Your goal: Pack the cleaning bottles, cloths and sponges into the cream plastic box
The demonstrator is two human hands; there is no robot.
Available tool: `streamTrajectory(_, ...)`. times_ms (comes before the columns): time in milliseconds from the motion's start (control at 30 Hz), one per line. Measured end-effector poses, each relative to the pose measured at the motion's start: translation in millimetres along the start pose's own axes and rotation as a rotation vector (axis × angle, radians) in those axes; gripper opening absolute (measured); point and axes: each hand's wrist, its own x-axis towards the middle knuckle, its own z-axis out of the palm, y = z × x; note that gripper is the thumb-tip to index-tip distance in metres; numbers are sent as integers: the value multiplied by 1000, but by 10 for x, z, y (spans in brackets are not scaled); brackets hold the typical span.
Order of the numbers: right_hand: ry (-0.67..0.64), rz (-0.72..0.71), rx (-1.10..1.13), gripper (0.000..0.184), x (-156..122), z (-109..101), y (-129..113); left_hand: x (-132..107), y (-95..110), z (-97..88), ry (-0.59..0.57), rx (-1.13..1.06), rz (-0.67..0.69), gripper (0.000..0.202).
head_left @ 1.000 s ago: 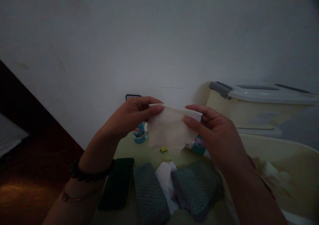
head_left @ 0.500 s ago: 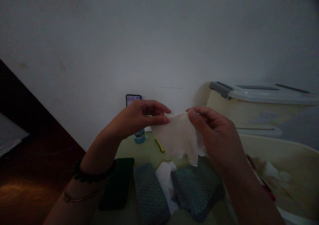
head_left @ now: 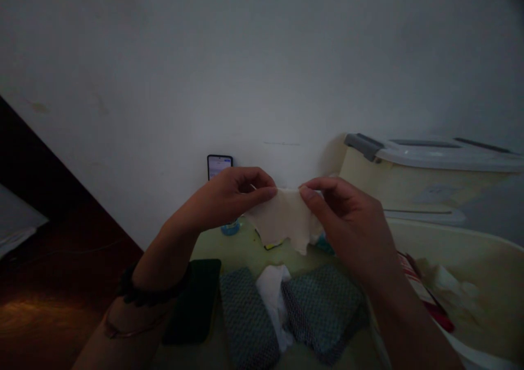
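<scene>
Right of the phone point(head_left: 219, 165): your tissue point(head_left: 282, 220), top edge stretched sideways, lower part hanging free.
Left hand point(head_left: 221, 198): pinching the corner nearer the phone.
Right hand point(head_left: 347, 222): pinching the farther corner.

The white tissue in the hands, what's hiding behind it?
Behind the tissue, pinched by the left hand and right hand, the base of a blue bottle, a yellow bit and something teal peek out. The tissue and hands cover the rest.
</scene>
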Motion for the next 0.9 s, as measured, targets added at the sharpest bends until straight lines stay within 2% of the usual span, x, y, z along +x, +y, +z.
streamTrajectory(200, -92, -17, -46, 8, -6, 12, -14, 0, 1, 5, 29, 106, -16, 23)
streamTrajectory(467, -234, 9, 158, 7, -12, 49, -32, 20, -30, 22, 59, 91, 5, 20)
streamTrajectory(633, -250, -45, 160, 16, -16, 44, -64, 11, 5, 15, 40, -72, -23, 17)
streamTrajectory(900, -256, -74, 109, 15, -13, 61, -28, 25, 12, 18, 43, -94, -19, 15)
